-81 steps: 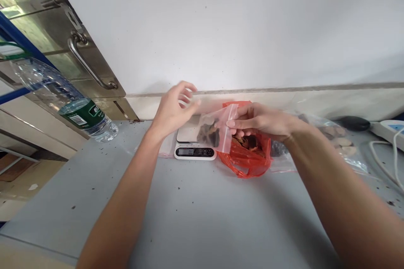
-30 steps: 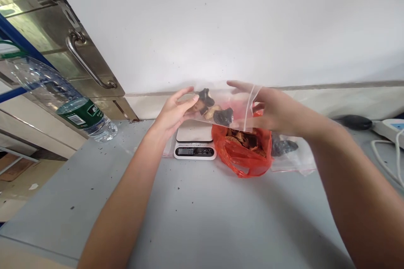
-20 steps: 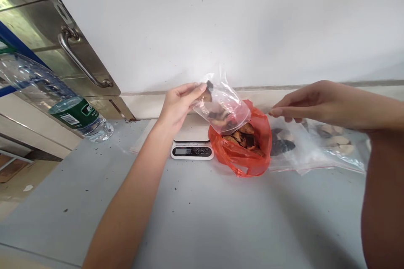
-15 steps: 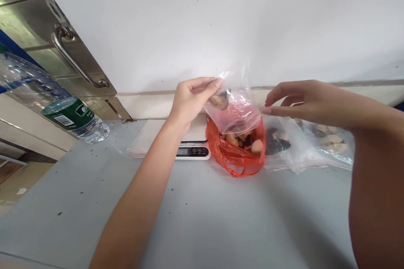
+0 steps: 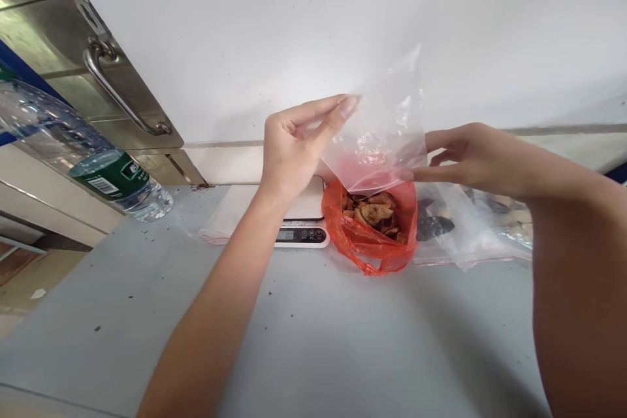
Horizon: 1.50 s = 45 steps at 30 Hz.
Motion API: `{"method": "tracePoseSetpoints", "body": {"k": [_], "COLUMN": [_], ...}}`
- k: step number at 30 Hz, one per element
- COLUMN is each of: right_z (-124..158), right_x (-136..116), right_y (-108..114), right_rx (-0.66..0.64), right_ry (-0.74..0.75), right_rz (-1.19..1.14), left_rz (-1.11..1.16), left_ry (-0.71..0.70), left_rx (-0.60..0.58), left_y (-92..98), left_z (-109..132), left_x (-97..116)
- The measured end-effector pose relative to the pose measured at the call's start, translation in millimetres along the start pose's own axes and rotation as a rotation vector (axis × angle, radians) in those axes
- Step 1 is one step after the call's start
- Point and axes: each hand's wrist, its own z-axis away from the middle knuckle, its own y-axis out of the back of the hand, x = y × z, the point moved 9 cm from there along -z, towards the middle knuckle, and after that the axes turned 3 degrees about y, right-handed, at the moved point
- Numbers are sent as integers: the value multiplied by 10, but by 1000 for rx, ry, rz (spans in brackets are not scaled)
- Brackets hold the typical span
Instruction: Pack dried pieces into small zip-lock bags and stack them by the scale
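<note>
My left hand [image 5: 294,144] pinches the bottom corner of a small clear zip bag [image 5: 382,137], which hangs upside down and empty above a red plastic bag [image 5: 372,241]. My right hand [image 5: 470,157] holds the clear bag's lower right edge by the fingertips. The red bag stands open on the grey table [image 5: 313,333] and holds brown dried pieces [image 5: 375,212]. A small white digital scale [image 5: 304,225] sits just left of the red bag, partly hidden behind my left wrist.
A clear water bottle with a green label [image 5: 88,157] lies at the left. More clear bags with dark and pale pieces [image 5: 465,232] lie right of the red bag. A flat clear bag [image 5: 220,222] lies left of the scale. A steel door with a handle [image 5: 117,95] is at the far left.
The clear bag was tipped upside down over the red bag and its dark pieces fell out into it. My left hand raised the bag's bottom; my right hand came back to its edge.
</note>
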Motion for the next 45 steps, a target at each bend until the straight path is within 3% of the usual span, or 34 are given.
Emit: {"method": "tracePoseSetpoints", "body": {"k": [3,6,9,11,16,18,21,24,28,33,36,39,42,45], "right_z": [35,45,1,-37,-103,-115,-116,-138,-236,-322,-448,-551,-526,-451], "right_x": [-10,-80,-165,-173,-134,-96,-117,-287,-594,-1286,-1674,-1895,-1916,-1829], "right_y": [2,-73,-183,-248,-537,-527,-467,-467,-610,-974,-1424,-1978,-2455,-2726], "right_rx": [76,93,78,93,-41,26,164,256,384,586,426,72,-236,-358], "right_ry": [-93,-145,-146,-172,-267,-283,-271,-181,10,473,564,576,563,544], "right_rz": [-238,-405,-464,-520,-659,-648,-559,-454,-332,-5,260,437,471,440], "left_rz": [-12,-79,-133,-142,-184,-204,-232,-375,-717,-726,-678,-567,-464,-433], "left_ry": [113,236,256,240,225,269,370,540,853,1025,1020,1006,1007,1026], "left_rx": [27,-83,-144,-107,-28,-61,-221,-343,-343,-317,-272,-255,-269,-281], "left_y": [154,206,237,286,431,502,624,918,1564,2039,2179,2200,2158,2150], "left_z": [-6,31,70,72,60,67,108,194,385,584,635,686,728,750], "left_x": [-133,-294,-361,-363,-357,-397,-481,-622,-911,-1244,-1396,-1480,-1500,-1504]}}
